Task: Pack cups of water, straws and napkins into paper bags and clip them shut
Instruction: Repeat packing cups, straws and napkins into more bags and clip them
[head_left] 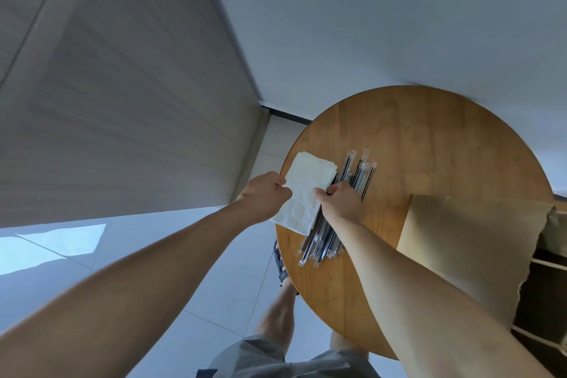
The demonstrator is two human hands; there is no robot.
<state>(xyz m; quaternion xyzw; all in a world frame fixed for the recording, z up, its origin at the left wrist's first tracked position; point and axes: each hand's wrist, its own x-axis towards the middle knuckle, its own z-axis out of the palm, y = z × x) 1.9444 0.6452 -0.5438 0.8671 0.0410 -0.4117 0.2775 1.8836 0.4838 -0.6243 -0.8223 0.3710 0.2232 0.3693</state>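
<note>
Head view: on the round wooden table (pixel 399 132), a small stack of white napkins (pixel 302 190) lies at the left edge. The left hand (pixel 267 193) pinches its left side. The right hand (pixel 340 202), fingers curled, pinches its right side with the thumb on the paper. Just beside the stack, under that hand, lies a pile of wrapped black straws (pixel 359 172). A brown paper bag (pixel 460 239) lies flat over the right edge.

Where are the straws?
In the head view, the straws lie on the round table, just right of the napkins, under the right hand.
</note>
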